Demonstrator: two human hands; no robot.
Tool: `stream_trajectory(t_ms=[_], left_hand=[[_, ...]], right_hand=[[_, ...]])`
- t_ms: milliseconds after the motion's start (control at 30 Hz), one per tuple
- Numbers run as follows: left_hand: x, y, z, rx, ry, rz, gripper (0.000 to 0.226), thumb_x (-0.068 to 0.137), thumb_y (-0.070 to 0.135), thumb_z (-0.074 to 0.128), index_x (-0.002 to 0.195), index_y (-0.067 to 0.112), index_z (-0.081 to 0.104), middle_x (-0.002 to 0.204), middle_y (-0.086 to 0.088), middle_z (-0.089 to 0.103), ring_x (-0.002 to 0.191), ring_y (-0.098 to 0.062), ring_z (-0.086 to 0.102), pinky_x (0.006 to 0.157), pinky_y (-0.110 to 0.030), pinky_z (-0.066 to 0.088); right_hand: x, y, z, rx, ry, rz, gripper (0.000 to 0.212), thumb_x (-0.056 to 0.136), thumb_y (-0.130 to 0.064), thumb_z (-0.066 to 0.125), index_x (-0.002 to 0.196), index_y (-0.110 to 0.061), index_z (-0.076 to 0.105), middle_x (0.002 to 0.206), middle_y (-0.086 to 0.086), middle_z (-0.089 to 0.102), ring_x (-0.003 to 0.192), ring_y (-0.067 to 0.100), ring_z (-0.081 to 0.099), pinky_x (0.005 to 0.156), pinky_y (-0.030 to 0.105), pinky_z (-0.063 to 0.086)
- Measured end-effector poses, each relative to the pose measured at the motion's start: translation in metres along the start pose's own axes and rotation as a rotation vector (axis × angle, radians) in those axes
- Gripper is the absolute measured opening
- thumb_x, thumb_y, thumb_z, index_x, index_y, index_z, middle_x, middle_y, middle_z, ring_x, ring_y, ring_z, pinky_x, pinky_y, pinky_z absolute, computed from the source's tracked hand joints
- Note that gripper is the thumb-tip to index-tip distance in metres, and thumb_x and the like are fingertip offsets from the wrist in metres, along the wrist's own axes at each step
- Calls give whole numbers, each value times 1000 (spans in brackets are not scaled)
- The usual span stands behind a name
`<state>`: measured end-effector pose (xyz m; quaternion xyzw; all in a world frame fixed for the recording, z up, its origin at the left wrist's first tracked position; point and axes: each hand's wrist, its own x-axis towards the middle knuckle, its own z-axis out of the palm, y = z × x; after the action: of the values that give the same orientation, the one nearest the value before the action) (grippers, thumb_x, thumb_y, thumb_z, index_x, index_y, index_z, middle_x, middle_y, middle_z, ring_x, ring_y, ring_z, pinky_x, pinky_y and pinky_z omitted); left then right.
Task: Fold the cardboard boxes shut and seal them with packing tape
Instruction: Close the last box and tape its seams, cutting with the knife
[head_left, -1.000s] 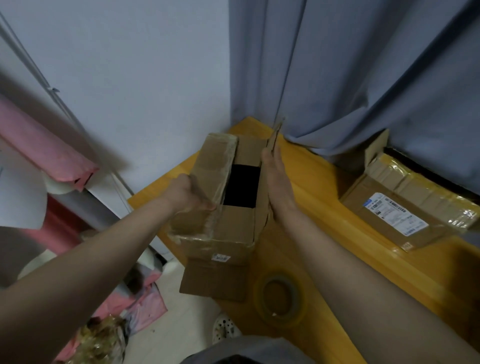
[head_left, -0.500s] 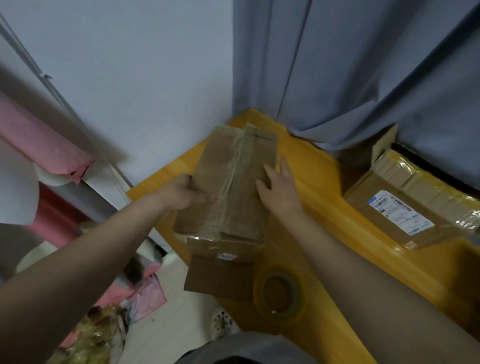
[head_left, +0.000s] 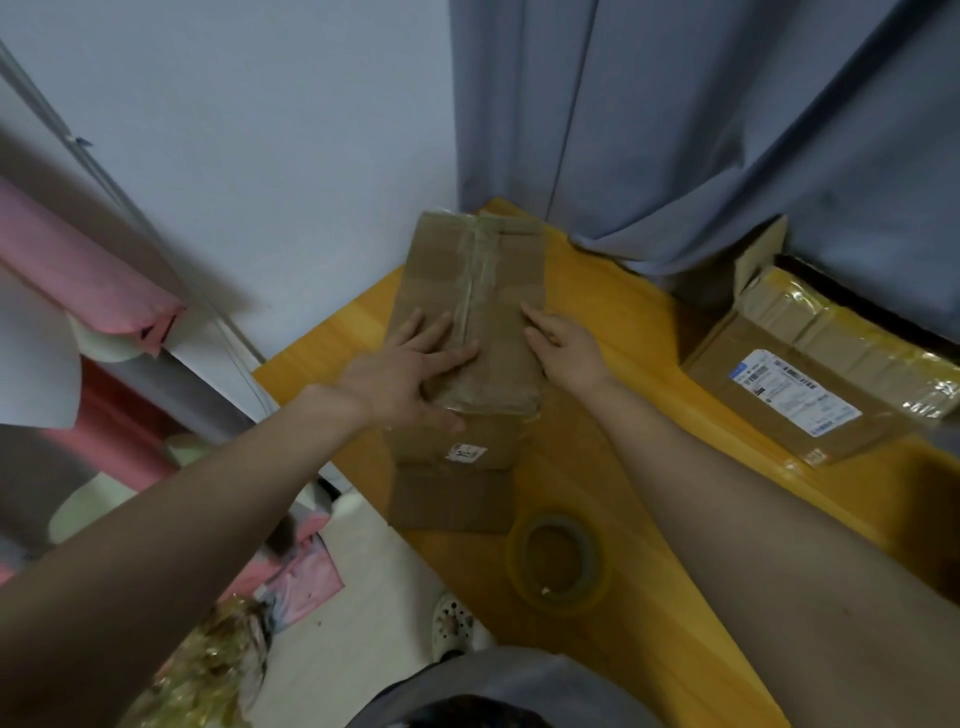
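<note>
A long brown cardboard box lies on the yellow wooden table, its two top flaps folded down and meeting along a seam with old tape. My left hand presses flat on the near left part of the top, fingers spread. My right hand rests with straight fingers against the box's right edge. One end flap hangs out flat on the table towards me. A roll of clear packing tape lies flat on the table just in front of that flap.
A second cardboard box with a white shipping label and yellowish tape sits at the right, one flap standing up. Grey curtains hang behind the table. The table's left edge drops to the floor, where pink fabric and clutter lie.
The open box has had its top flaps folded shut. My left hand moved from the box's side onto its top; my right hand let the flap down and now rests at the right edge.
</note>
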<state>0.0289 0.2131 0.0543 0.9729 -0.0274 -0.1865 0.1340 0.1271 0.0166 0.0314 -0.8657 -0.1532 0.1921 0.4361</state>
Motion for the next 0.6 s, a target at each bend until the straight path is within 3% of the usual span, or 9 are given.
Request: stream_trajectory(t_ms=[67, 133, 200, 300, 333, 400, 433, 500, 600], left_hand=[[-2, -4, 3, 2, 9, -2, 89, 73, 68, 59, 143, 54, 7, 158, 10, -14, 144, -18, -20, 116, -50, 18], [-3, -4, 3, 12, 8, -6, 89, 72, 71, 56, 144, 53, 8, 159, 10, -13, 145, -18, -19, 117, -50, 17], [0, -2, 2, 13, 12, -22, 89, 72, 71, 56, 146, 51, 10, 159, 9, -11, 145, -19, -17, 118, -49, 15], [5, 7, 0, 2, 56, -63, 89, 75, 69, 56, 148, 46, 11, 160, 4, -7, 146, -24, -13, 117, -45, 8], [7, 11, -1, -4, 69, -87, 88, 76, 69, 55, 149, 45, 11, 160, 3, -6, 146, -25, -13, 118, -46, 8], [11, 20, -1, 5, 75, -142, 87, 78, 70, 52, 149, 44, 9, 160, 3, -6, 146, -26, -12, 118, -48, 11], [13, 25, 0, 15, 78, -163, 86, 78, 70, 51, 149, 45, 9, 160, 4, -7, 146, -26, -12, 118, -49, 13], [16, 38, 2, 20, 93, -190, 85, 79, 71, 50, 149, 45, 8, 160, 3, -7, 146, -27, -12, 117, -51, 16], [19, 60, 9, 10, 113, -220, 86, 81, 72, 48, 150, 42, 6, 160, 0, -6, 145, -32, -12, 115, -53, 17]], right_hand=[[-23, 17, 5, 213, 32, 68, 32, 100, -11, 41, 130, -19, 49, 130, 3, 53, 118, 21, 53, 99, 40, 47], [-56, 42, 14, 120, 133, 87, 19, 94, -5, 48, 107, -17, 55, 108, 0, 58, 105, 18, 57, 91, 32, 48], [-89, 68, 18, -47, 77, 58, 15, 89, -2, 55, 99, -11, 60, 100, 3, 59, 96, 14, 54, 81, 21, 41], [-127, 88, 18, -291, -429, 31, 24, 85, -18, 63, 108, -18, 62, 110, 2, 59, 104, 16, 54, 93, 32, 44], [-135, 94, 20, -457, -578, -22, 39, 81, -31, 66, 118, -19, 59, 119, 0, 57, 112, 17, 52, 103, 38, 39], [-149, 107, 27, -824, -781, -92, 72, 76, -48, 69, 137, -18, 44, 139, 1, 46, 131, 19, 37, 116, 48, 14], [-155, 114, 31, -966, -805, -118, 75, 79, -46, 69, 141, -17, 39, 143, 3, 41, 136, 21, 30, 118, 50, 3], [-161, 126, 34, -1071, -724, -210, 49, 91, -26, 58, 137, -15, 45, 141, 6, 44, 138, 23, 27, 116, 46, -7], [-168, 128, 25, -925, -616, -222, 37, 93, -10, 50, 129, -13, 55, 136, 5, 52, 134, 20, 33, 117, 33, -1]])
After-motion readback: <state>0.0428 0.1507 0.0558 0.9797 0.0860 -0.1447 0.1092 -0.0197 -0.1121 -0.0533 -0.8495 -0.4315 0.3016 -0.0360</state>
